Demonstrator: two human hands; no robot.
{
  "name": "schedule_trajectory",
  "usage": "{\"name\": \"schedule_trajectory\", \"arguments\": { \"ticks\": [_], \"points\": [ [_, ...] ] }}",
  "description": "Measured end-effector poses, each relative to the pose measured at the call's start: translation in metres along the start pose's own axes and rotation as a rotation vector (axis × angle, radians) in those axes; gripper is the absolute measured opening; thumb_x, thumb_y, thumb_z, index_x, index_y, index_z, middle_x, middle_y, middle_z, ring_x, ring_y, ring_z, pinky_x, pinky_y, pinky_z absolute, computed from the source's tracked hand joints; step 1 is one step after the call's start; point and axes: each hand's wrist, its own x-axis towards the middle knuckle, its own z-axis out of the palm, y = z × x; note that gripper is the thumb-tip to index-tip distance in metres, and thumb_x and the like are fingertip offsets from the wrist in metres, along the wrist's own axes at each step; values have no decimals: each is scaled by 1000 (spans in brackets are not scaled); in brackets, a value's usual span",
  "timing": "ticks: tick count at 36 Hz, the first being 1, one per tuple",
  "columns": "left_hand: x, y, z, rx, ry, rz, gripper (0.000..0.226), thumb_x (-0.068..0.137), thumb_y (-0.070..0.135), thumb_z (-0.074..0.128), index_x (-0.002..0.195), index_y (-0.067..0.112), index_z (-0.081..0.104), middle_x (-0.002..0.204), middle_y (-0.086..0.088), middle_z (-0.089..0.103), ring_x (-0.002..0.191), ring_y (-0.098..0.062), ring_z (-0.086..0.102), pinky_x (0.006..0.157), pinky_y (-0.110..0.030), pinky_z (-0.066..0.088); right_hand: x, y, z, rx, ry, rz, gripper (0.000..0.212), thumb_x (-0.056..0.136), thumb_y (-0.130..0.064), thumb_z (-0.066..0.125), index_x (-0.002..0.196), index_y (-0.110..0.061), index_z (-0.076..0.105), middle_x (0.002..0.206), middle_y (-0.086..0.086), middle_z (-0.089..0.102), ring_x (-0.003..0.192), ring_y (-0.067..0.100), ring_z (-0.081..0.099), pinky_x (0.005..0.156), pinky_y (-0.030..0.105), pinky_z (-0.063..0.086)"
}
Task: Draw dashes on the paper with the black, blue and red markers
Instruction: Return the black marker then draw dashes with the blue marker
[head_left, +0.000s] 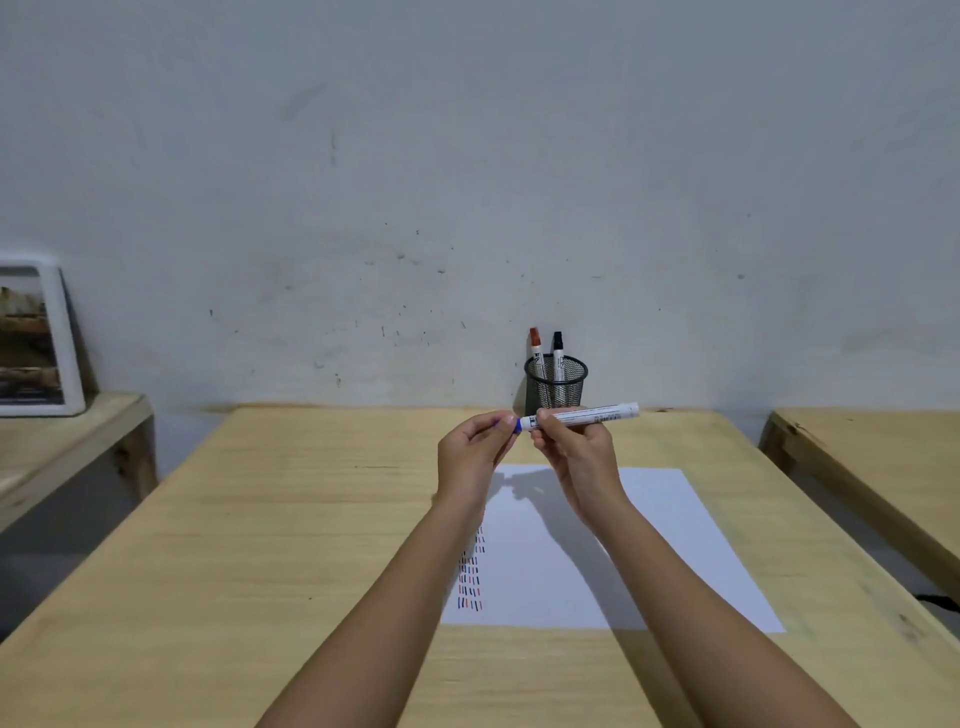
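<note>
Both hands are up above the bench (322, 519), over the far end of the paper (675, 545). Right hand (576, 447) has fingers wrapped round the barrel of the blue marker (579, 415), which lies approx. level, tail end pointing right. Left hand (475, 447) pinches the blue cap (506, 423) at the marker's left end w/ thumb and fingertips; can't tell if the cap is seated or just off the tip.

Paper lies flat on the right-centre part of the bench, its near edge set back from the bench's front, right edge near but inside the bench's right side. Rows of short dashes (471, 577) in black, blue and red run down the paper's left margin; the rest of the sheet is blank apart from the arms' shadow.

Mesh pen cup (556, 384) stands at the bench's far edge, against the wall (467, 156), just behind the hands. Red marker (535, 345) and black marker (558, 348) stand in it, caps up.

Room: the bench's left half is bare wood, as is the strip to the right of the paper. Gaps separate it from a lower side table (67, 441) on the left and another table (872, 457) on the right. A white-framed picture (39, 343) leans on the left one.

Labels: a barcode and small print show on the blue marker's barrel, too small to read.
</note>
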Motion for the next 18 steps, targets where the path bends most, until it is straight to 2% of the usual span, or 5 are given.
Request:
{"name": "schedule_trajectory", "arguments": {
  "ticks": [5,12,15,18],
  "points": [
    [-4,-2,-1,-26,22,-13,15,84,2,64,98,-3,65,83,-8,69,68,-3,70,72,-10,54,-9,3,-1,28,-23,18,8,85,2,61,78,-3,59,70,6,61,60,9,63,64,15,55],
    [-3,12,-5,-67,21,17,9,82,0,65,90,3,66,86,-9,69,71,-4,70,77,-13,55,-11,-14,-8,82,-49,96,4,87,-5,61,86,-4,65,69,3,68,67,12,68,63,16,56],
    [3,19,-4,-104,69,27,9,82,-2,65,90,3,65,87,-10,68,69,-5,70,77,-15,56,-9,-22,-18,107,-23,111,7,85,-2,61,87,-3,68,73,6,68,67,12,67,62,15,56],
    [10,28,-3,-81,87,50,10,81,-2,66,89,3,66,86,-9,68,67,-4,69,76,-15,56,-7,-26,-27,28,-96,134,11,83,2,61,90,-1,69,76,8,69,68,12,68,66,15,56]
  ]
}}
